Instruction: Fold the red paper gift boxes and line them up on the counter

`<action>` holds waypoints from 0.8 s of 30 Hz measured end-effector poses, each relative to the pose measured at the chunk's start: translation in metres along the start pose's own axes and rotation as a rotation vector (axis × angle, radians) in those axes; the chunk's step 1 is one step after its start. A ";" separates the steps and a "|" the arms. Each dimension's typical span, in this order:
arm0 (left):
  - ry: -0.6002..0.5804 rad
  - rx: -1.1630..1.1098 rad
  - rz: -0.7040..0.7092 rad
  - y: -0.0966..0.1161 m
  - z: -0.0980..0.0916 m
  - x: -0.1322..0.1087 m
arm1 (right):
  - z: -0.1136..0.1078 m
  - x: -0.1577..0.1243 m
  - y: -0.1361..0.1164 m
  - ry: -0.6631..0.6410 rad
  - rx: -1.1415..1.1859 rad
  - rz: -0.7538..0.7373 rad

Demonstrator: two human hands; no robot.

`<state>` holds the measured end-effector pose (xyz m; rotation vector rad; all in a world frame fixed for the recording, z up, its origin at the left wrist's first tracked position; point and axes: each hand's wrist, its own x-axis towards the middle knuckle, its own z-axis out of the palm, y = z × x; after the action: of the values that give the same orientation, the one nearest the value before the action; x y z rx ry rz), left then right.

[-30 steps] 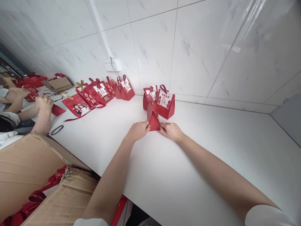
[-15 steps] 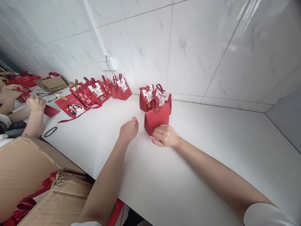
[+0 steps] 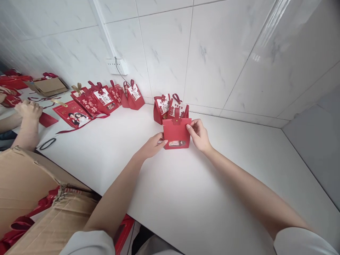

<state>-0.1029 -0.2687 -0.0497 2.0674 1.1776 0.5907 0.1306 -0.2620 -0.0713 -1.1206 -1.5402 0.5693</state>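
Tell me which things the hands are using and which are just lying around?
In use: red gift box, left hand at its lower corner, right hand pinching its top corner.
Lying about: two labelled boxes behind, row of red boxes, cardboard carton, black loop.

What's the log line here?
left hand touching red gift box lower-left | right hand pinching top-right corner | box upright on white table
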 end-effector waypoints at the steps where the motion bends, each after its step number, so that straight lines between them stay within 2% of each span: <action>1: 0.013 -0.008 0.021 0.000 0.003 0.002 | -0.004 -0.006 0.001 -0.040 -0.047 -0.012; 6: 0.113 0.044 0.047 -0.008 0.018 0.011 | -0.023 -0.033 0.006 -0.271 -0.303 -0.072; 10: 0.071 0.032 0.104 -0.014 0.028 0.017 | -0.039 -0.048 0.016 -0.390 -0.421 -0.037; 18: -0.010 0.238 0.146 -0.014 0.038 0.023 | -0.055 -0.058 0.028 -0.464 -0.317 -0.022; 24: -0.026 0.342 0.241 -0.027 0.039 0.025 | -0.059 -0.055 0.033 -0.487 -0.344 -0.053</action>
<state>-0.0800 -0.2497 -0.0943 2.5239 1.0808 0.4967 0.1955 -0.3080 -0.1082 -1.2506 -2.1445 0.5825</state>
